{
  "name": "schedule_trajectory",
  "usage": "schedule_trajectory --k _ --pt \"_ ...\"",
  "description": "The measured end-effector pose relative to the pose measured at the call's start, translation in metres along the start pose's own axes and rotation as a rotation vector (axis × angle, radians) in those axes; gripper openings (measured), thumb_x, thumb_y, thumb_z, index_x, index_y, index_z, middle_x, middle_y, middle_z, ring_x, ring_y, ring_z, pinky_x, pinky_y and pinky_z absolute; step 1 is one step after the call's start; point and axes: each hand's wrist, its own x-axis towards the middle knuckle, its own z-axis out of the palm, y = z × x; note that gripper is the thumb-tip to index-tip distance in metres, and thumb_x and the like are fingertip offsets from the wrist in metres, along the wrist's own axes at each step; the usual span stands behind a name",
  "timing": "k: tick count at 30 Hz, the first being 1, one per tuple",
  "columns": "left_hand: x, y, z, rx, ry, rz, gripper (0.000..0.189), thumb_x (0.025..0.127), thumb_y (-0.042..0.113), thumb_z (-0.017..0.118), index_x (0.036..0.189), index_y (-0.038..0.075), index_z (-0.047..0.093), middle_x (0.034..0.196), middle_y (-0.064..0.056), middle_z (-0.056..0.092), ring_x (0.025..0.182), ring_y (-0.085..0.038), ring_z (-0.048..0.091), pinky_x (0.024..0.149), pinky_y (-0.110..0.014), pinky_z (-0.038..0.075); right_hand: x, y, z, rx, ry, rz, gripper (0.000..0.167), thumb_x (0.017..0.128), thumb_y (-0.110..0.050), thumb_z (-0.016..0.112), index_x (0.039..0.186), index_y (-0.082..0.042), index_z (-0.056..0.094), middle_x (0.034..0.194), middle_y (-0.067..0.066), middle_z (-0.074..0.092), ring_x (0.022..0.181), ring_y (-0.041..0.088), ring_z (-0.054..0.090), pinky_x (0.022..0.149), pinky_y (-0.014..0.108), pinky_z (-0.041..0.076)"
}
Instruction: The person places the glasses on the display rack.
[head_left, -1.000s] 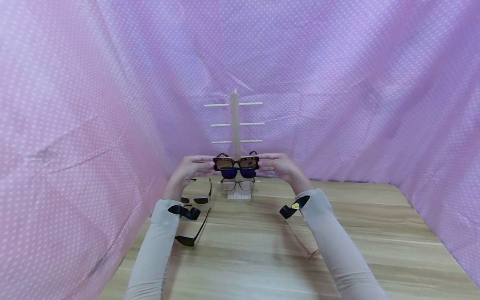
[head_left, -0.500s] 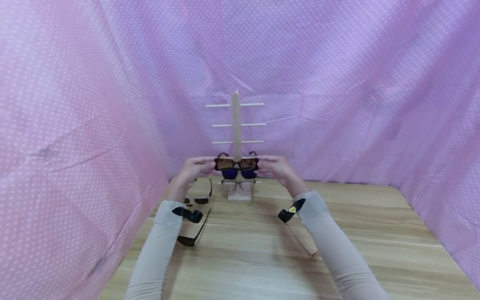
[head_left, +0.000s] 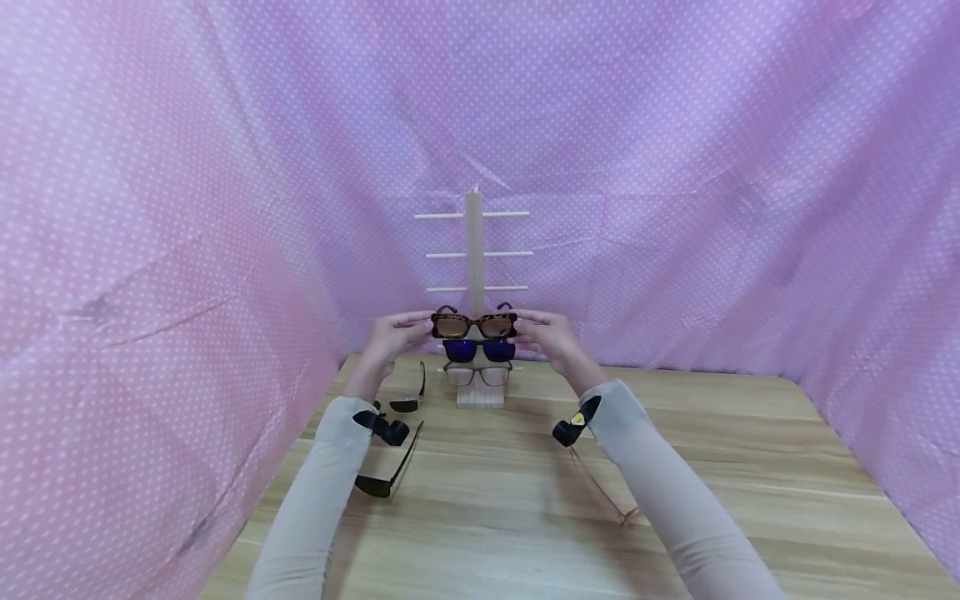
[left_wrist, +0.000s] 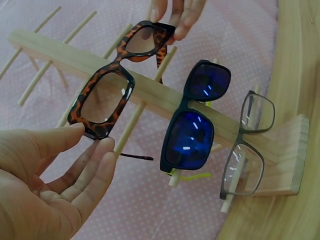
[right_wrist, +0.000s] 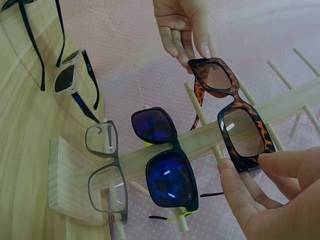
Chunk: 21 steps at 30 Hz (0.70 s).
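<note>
My left hand (head_left: 390,342) pinches one end of a pair of tortoiseshell sunglasses (left_wrist: 106,97), thumb in front and fingers behind. The opposite end is pinched the same way by my right hand (right_wrist: 280,185). Between the hands, the sunglasses face me in front of a wooden eyewear stand (head_left: 475,250), at the level of a peg above the blue-lensed pair. Their temples point back past the post. Right below sit dark sunglasses with blue mirrored lenses (left_wrist: 189,142), resting on pegs. Grey-framed eyeglasses (right_wrist: 107,187) occupy the lowest pegs, just over the stand's base.
Bare pegs (head_left: 510,213) stick out both sides of the upper post. Left on the wooden table (head_left: 480,517) lie light-framed sunglasses (right_wrist: 65,80) and dark sunglasses (head_left: 373,486), partly behind my left arm. Thin-framed glasses (head_left: 624,515) lie beside my right forearm. Pink dotted cloth (head_left: 675,167) hangs around.
The tortoiseshell sunglasses have risen slightly against the stand, so more of the blue lenses below shows. Both hands keep their grip. The head view has tilted a little.
</note>
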Motion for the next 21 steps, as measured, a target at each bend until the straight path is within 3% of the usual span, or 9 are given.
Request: schedule_trajectory --k 2,6,14,21 --pt "0.002 -0.002 0.0 0.001 0.006 0.005 0.037 0.097 0.016 0.071 0.133 0.006 0.067 0.109 -0.005 0.076 0.101 -0.02 0.075 0.096 -0.036 0.06 0.001 0.0 0.001 -0.001 0.007 0.0 0.04 0.102 -0.008 0.059 0.142 -0.001 0.057 0.138 0.025 0.061 0.112 0.033 0.071 0.103 0.037 0.057" --pt "0.007 -0.006 0.0 -0.002 0.005 0.033 0.038 0.098 0.015 0.07 0.134 0.004 0.066 0.101 -0.002 0.077 0.086 -0.009 0.075 0.102 -0.044 0.056 0.004 0.001 0.003 0.006 0.022 0.004 0.041 0.103 -0.008 0.059 0.143 -0.001 0.056 0.139 0.026 0.061 0.117 0.038 0.068 0.101 0.036 0.058" --pt "0.016 -0.009 -0.002 0.006 0.012 0.057 0.038 0.098 0.014 0.07 0.134 0.002 0.066 0.1 -0.002 0.078 0.085 -0.011 0.075 0.085 -0.029 0.063 0.011 0.002 0.004 -0.037 0.035 -0.006 0.039 0.104 -0.009 0.058 0.142 -0.003 0.058 0.138 0.025 0.062 0.115 0.036 0.069 0.098 0.034 0.06" --pt "0.021 -0.006 -0.002 0.029 -0.01 0.066 0.038 0.098 0.014 0.07 0.134 0.003 0.065 0.115 -0.014 0.076 0.076 -0.002 0.073 0.089 -0.032 0.063 0.014 -0.004 0.001 -0.067 0.028 -0.013 0.038 0.103 -0.009 0.059 0.141 -0.005 0.06 0.135 0.025 0.064 0.106 0.031 0.073 0.098 0.034 0.06"
